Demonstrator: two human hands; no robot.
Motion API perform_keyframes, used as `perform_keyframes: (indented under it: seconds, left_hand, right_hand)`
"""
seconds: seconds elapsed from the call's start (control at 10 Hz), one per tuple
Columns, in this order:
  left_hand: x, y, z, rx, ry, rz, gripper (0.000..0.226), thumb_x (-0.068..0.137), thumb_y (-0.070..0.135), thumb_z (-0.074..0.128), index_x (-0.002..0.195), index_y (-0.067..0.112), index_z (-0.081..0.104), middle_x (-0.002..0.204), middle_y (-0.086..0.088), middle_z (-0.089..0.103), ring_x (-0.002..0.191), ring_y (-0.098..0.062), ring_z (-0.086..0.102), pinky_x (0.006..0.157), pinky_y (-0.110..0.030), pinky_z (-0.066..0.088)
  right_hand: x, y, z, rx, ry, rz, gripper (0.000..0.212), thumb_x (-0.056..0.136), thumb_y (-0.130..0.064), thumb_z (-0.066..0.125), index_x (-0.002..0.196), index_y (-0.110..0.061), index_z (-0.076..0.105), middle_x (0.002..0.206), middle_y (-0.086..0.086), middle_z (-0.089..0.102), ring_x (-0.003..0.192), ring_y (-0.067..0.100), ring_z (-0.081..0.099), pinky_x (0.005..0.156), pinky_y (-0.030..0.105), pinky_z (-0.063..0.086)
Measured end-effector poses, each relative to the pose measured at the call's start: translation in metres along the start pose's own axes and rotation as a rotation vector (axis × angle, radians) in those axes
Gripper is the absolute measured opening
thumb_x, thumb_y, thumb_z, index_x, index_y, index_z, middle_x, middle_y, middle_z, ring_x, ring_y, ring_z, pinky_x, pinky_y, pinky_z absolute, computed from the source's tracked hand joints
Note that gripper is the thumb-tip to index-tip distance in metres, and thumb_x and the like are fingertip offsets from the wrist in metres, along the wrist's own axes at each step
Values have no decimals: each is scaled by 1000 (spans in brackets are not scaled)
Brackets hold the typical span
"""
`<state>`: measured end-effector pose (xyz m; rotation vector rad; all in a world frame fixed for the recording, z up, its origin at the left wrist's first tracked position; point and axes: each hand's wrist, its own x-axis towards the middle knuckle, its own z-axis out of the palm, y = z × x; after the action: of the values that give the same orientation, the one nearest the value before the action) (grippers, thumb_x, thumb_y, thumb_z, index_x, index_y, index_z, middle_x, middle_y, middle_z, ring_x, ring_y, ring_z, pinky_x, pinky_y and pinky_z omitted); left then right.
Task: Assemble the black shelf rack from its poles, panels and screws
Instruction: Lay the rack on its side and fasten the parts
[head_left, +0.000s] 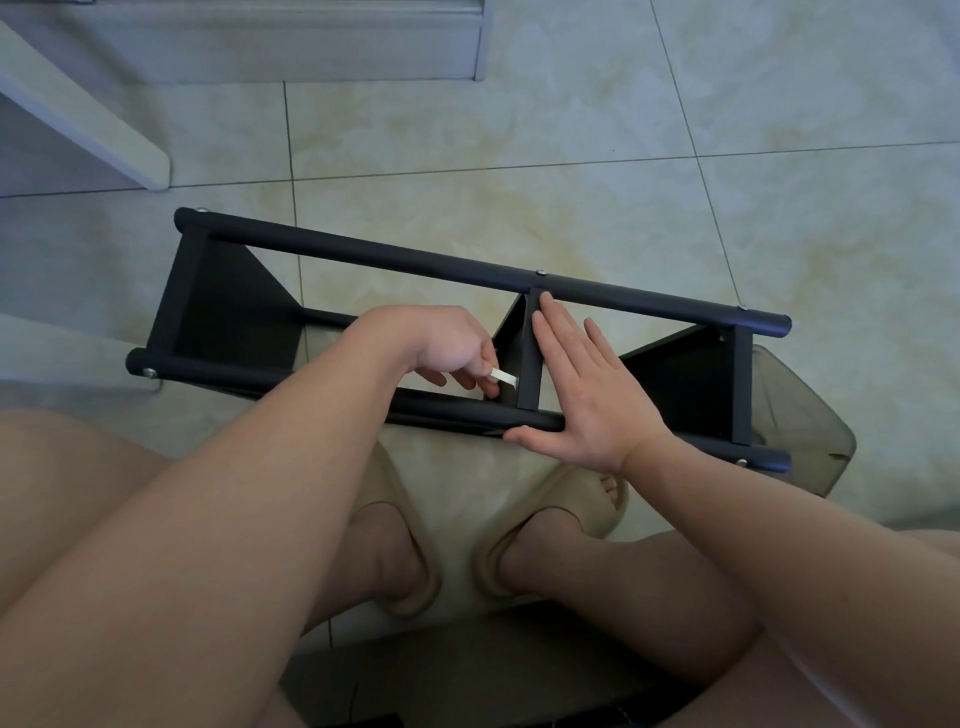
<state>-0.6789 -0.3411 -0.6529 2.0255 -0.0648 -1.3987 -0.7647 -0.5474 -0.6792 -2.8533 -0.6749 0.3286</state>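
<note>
The black shelf rack (395, 257) lies on its side on the tiled floor in front of my knees, with long black poles and three black panels between them. Silver screw heads (540, 272) show on the poles. My left hand (452, 345) reaches inside the frame and pinches a small flat silver tool (505, 378) just left of the middle panel (530, 353). My right hand (582, 384) lies flat with straight fingers against the right face of that middle panel and the near pole (457, 408).
My feet in beige slippers (561, 512) are on the floor right below the rack. White furniture (83, 114) stands at the upper left. A translucent dark container (800, 426) sits under the rack's right end. Bare floor tiles spread beyond the rack.
</note>
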Motion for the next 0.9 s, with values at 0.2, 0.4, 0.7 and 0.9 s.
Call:
perform_keyframes:
  seconds: [0.2,0.4,0.7,0.9]
  left_hand:
    - [-1,-3,1,53,-2,14,24,100,10,56,84,21,71,88,13,74,89,-6,62,76,-26,47]
    - [1,-4,3,108,-4,11,21,97,11,60,83,22,70,85,6,65,83,-8,58,73,-26,47]
    - [1,-5,3,188,-5,-7,17,96,15,64,83,26,68,91,3,68,88,-14,62,76,-29,48]
    - [3,-9,-2,132,197,17,13,92,10,67,98,19,75,90,1,78,86,-13,69,84,-29,51]
  right_hand:
    - [0,0,0,-5,-13,2,117,84,-82,44,162,-4,6,171,11,-6,158,22,-4,128,43,3]
    - [0,0,-1,-15,-19,9,117,83,-82,43,162,-4,6,171,10,-6,158,21,-5,128,43,2]
    - [0,-1,-1,-13,-19,7,117,84,-83,43,162,-5,5,170,10,-7,158,21,-4,128,44,5]
    - [0,-1,-1,11,-29,12,117,83,-83,42,162,-6,3,170,8,-10,158,17,-5,128,46,8]
